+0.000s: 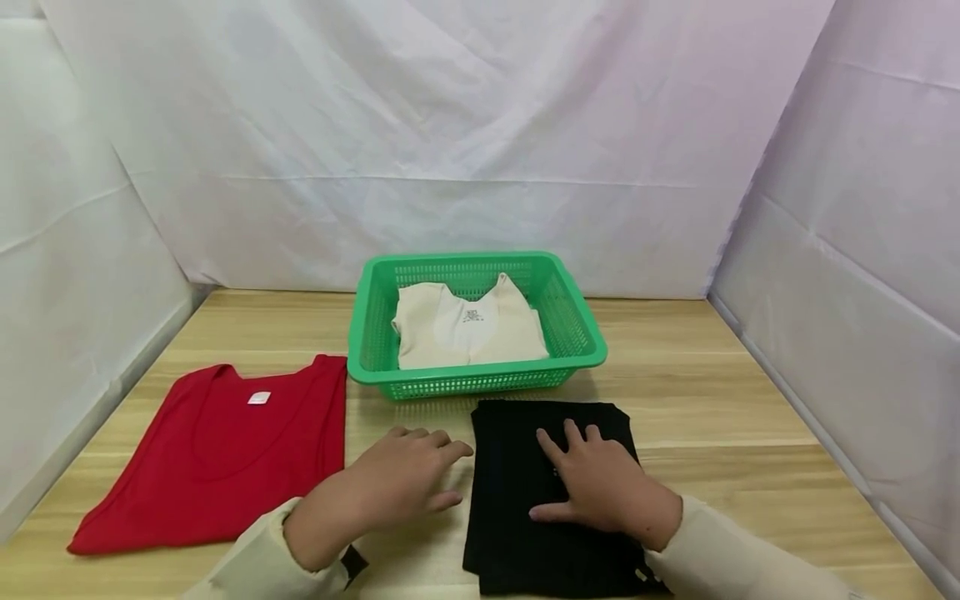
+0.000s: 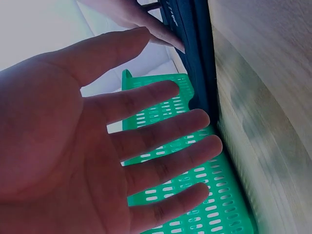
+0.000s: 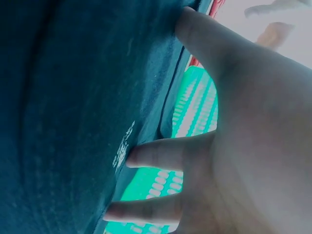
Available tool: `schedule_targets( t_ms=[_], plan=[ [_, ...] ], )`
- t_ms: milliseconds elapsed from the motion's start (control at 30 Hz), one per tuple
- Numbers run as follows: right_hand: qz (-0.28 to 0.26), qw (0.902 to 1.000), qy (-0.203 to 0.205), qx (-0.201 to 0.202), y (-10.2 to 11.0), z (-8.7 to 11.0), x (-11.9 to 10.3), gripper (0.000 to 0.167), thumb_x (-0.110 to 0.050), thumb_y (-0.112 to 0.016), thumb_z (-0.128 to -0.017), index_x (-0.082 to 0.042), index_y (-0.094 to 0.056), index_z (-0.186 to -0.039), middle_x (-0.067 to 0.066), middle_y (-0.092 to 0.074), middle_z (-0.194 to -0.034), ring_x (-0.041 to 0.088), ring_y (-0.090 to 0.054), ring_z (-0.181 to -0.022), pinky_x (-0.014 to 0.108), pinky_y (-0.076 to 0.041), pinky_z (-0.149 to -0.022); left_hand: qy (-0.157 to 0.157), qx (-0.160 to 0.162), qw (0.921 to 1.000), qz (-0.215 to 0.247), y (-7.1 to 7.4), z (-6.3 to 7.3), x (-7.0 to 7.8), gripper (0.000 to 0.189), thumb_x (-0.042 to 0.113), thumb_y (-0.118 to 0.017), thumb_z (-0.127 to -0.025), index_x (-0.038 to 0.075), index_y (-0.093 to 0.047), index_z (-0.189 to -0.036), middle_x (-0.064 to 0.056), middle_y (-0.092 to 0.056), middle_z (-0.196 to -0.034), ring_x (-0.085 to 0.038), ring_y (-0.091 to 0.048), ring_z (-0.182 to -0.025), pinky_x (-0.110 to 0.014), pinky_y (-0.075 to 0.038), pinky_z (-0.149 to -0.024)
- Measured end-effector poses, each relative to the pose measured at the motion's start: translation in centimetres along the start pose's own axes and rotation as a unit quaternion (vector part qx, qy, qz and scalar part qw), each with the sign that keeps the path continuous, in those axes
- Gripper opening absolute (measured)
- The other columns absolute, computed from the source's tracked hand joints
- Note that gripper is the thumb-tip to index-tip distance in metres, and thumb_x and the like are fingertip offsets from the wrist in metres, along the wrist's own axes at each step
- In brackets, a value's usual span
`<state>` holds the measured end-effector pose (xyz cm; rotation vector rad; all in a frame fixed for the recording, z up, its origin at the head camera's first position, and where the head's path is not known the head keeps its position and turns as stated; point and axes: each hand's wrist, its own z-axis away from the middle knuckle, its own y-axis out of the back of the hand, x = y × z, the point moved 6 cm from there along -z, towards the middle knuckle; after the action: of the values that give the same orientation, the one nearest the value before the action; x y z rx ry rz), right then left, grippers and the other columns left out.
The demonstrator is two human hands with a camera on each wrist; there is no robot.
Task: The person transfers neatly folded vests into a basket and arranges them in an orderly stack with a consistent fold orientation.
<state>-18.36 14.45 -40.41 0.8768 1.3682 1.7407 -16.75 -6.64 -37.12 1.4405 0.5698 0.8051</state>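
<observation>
A folded black garment (image 1: pixel 517 492) lies flat in front of the green basket. My right hand (image 1: pixel 600 483) rests on it with fingers spread, and the right wrist view shows the fingertips touching the cloth beside a small white print (image 3: pixel 123 147). To the left of the garment hovers my left hand (image 1: pixel 401 475), fingers extended and holding nothing; its palm shows bare in the left wrist view. A folded red tank top (image 1: pixel 255 450) with a white label at the neck lies farther left, partly behind the left forearm.
The green plastic basket (image 1: pixel 480 373) stands at the back middle of the wooden table (image 1: pixel 697 400). Inside it lies a folded cream garment (image 1: pixel 472 329) with a small dark print. White cloth walls (image 1: pixel 465 125) enclose the table at the back and both sides.
</observation>
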Motion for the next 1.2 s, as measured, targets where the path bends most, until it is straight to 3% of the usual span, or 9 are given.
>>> schedule_targets(
  t_ms=[467,767,1200],
  plan=[
    [0.056,0.9979,0.030,0.010,0.5,-1.5,-4.6,0.101,-0.088,-0.049,-0.077,-0.019,-0.047,-0.150,0.024,-0.053,-0.141,0.044,-0.059,-0.117,0.045,-0.060,-0.078,0.011,0.024,0.9995,0.018,0.9,-0.1,-0.8,0.045,0.038,-0.071,-0.092,0.014,-0.064,-0.129,-0.006,-0.069,-0.117,-0.021,-0.067,-0.105,-0.050,-0.054,-0.094],
    [0.087,0.9957,0.032,0.004,1.0,-2.1,-7.2,0.101,-0.091,-0.045,-0.076,-0.022,-0.045,-0.151,0.020,-0.053,-0.143,0.041,-0.058,-0.120,0.043,-0.060,-0.079,0.050,0.009,0.9983,0.027,0.1,0.0,-2.0,0.049,0.038,-0.074,-0.090,0.013,-0.063,-0.130,-0.009,-0.068,-0.119,-0.025,-0.068,-0.105,-0.046,-0.056,-0.092],
    [0.066,0.9973,0.031,0.003,1.4,-2.1,-7.5,0.098,-0.089,-0.048,-0.076,-0.024,-0.046,-0.150,0.019,-0.052,-0.143,0.040,-0.057,-0.121,0.043,-0.059,-0.079,0.074,-0.002,0.9971,0.020,-0.1,-0.2,-2.7,0.050,0.038,-0.075,-0.089,0.014,-0.062,-0.131,-0.008,-0.068,-0.119,-0.026,-0.068,-0.105,-0.045,-0.057,-0.091]
  ],
)
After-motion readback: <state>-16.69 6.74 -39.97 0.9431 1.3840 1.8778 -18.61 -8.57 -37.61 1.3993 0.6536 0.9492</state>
